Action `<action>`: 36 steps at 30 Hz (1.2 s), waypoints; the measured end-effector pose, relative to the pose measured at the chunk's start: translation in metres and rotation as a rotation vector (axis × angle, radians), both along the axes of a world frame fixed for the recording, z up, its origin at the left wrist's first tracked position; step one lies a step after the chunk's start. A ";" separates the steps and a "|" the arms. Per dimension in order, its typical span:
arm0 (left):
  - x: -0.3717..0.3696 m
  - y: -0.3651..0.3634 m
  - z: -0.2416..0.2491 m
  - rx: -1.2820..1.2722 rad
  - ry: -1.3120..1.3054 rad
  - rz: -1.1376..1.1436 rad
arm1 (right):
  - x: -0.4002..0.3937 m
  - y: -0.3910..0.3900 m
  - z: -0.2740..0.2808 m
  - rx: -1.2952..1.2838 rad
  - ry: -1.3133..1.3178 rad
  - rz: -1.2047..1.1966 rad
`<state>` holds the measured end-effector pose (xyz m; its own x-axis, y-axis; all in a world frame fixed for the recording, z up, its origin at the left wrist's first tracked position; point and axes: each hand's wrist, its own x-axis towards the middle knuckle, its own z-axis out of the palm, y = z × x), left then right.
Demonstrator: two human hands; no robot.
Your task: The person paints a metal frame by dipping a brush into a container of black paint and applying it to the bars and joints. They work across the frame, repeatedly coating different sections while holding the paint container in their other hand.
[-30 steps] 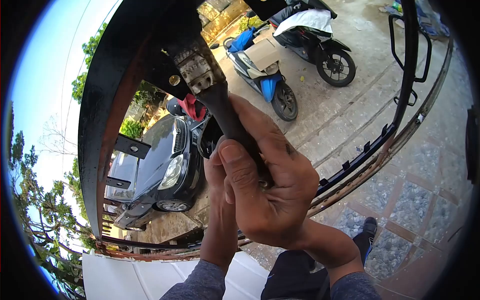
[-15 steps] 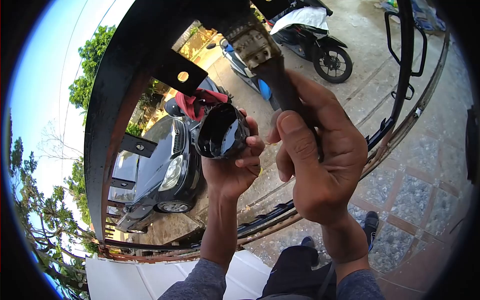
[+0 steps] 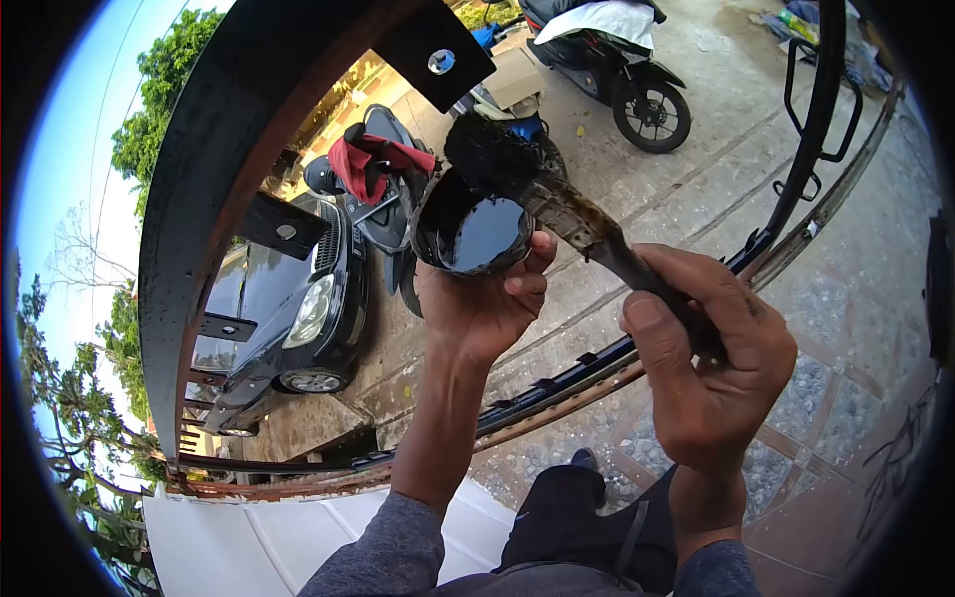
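My left hand (image 3: 482,313) is wrapped round a small round cup (image 3: 472,237) with glossy black liquid inside. In my right hand (image 3: 711,348) is the dark handle of a paintbrush (image 3: 582,224), gripped between thumb and fingers. The brush's bristles, coated black, are over the cup's upper rim; whether they touch it I cannot tell. Left of and above the cup, a black metal frame (image 3: 199,169) runs in a curve, with flat tabs (image 3: 435,58) that have round holes.
A dark car (image 3: 288,308) and a scooter with a red cloth (image 3: 373,164) stand beyond the frame. Another motorcycle (image 3: 637,90) is at the top. A black rail (image 3: 811,149) curves down the right side. White sheeting (image 3: 249,542) lies at lower left.
The brush has moved down and tilted, bringing its bristles from up by the frame to the cup. My right hand has shifted right and down. The cup has moved slightly right and up.
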<state>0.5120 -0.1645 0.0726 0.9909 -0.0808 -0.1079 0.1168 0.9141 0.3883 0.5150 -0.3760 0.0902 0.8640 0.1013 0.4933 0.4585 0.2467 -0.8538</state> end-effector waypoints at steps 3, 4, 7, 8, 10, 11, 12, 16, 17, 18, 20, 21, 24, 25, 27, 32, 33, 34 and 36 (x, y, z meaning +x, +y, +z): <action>0.000 -0.003 -0.008 0.023 -0.027 -0.027 | 0.015 -0.033 0.029 -0.368 -0.039 -0.067; 0.000 -0.008 -0.010 0.040 -0.017 0.001 | 0.021 -0.039 0.041 -0.495 -0.090 -0.065; 0.002 -0.023 -0.007 0.102 0.065 0.062 | 0.035 -0.043 0.074 -0.838 -0.345 -0.086; 0.003 -0.026 -0.011 0.132 0.073 0.069 | 0.039 -0.042 0.083 -0.936 -0.424 -0.096; 0.003 -0.036 -0.009 0.200 0.125 0.094 | 0.045 -0.038 0.100 -1.103 -0.554 -0.098; 0.003 -0.040 -0.009 0.194 0.118 0.098 | 0.049 -0.034 0.109 -1.203 -0.553 -0.070; 0.003 -0.043 -0.011 0.189 0.112 0.103 | 0.054 -0.029 0.117 -1.302 -0.556 -0.039; 0.005 -0.049 -0.015 0.121 0.052 0.077 | 0.060 -0.008 0.144 -1.619 -0.364 0.082; 0.005 -0.051 -0.013 0.135 0.055 0.070 | 0.060 -0.006 0.145 -1.641 -0.335 0.096; 0.007 -0.053 -0.013 0.166 0.056 0.068 | 0.061 -0.004 0.146 -1.660 -0.307 0.110; 0.008 -0.054 -0.013 0.145 0.044 0.054 | 0.061 -0.004 0.147 -1.626 -0.289 0.127; 0.009 -0.054 -0.013 0.136 0.040 0.048 | 0.061 -0.008 0.146 -1.573 -0.301 0.131; 0.010 -0.049 -0.012 0.120 0.035 0.046 | 0.055 -0.027 0.124 -1.280 -0.395 0.068; 0.009 -0.047 -0.011 0.113 0.051 0.055 | 0.050 -0.029 0.115 -1.204 -0.371 0.074; 0.009 -0.043 -0.007 0.106 0.087 0.072 | 0.042 -0.034 0.097 -1.050 -0.329 0.089; 0.010 -0.037 -0.011 0.115 0.060 0.077 | 0.023 -0.037 0.078 -1.060 -0.381 -0.047; 0.009 -0.036 -0.013 0.094 0.029 0.062 | 0.021 -0.038 0.074 -1.041 -0.382 -0.060; 0.009 -0.035 -0.015 0.073 -0.002 0.049 | 0.019 -0.039 0.070 -1.022 -0.382 -0.072; 0.007 -0.035 -0.009 0.046 -0.009 0.054 | 0.018 -0.040 0.063 -0.929 -0.381 -0.088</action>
